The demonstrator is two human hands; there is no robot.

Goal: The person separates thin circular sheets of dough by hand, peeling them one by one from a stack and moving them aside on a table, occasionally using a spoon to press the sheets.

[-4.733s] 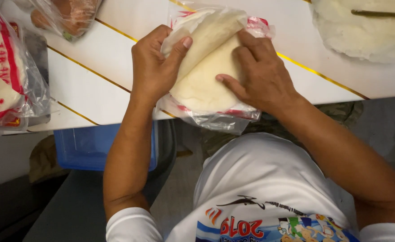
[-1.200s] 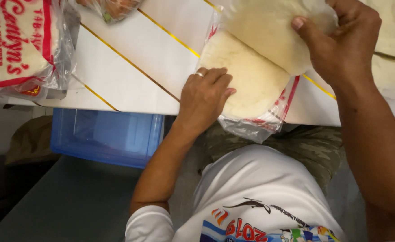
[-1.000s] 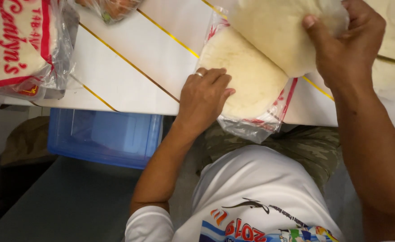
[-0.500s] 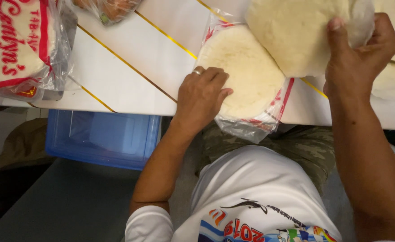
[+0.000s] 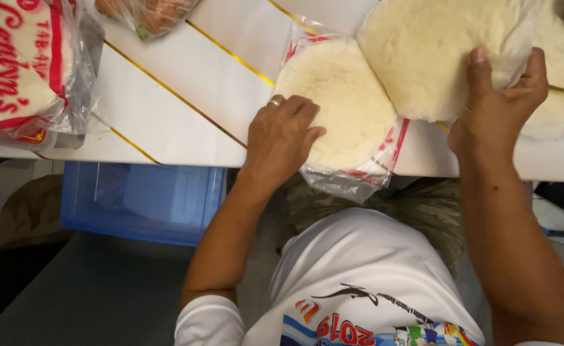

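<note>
You stand at a white table (image 5: pixel 186 96) with thin gold lines, a blue plastic bin (image 5: pixel 141 202) under its near edge. Your left hand (image 5: pixel 281 138) lies flat, fingers together, on the wrapper stack (image 5: pixel 343 102) in its open plastic bag (image 5: pixel 352 182). Further on, your right hand (image 5: pixel 496 106) pinches one peeled wrapper (image 5: pixel 423 54) at its edge; it looks thin, soft and easy to tear, so hold it lightly by the rim.

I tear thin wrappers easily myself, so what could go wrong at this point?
The right hand pinches one thin wrapper sheet by its edge, so it may tear or fold. The open wrapper pack, pressed down by the left hand, overhangs the table edge and could slip off once released.
</note>
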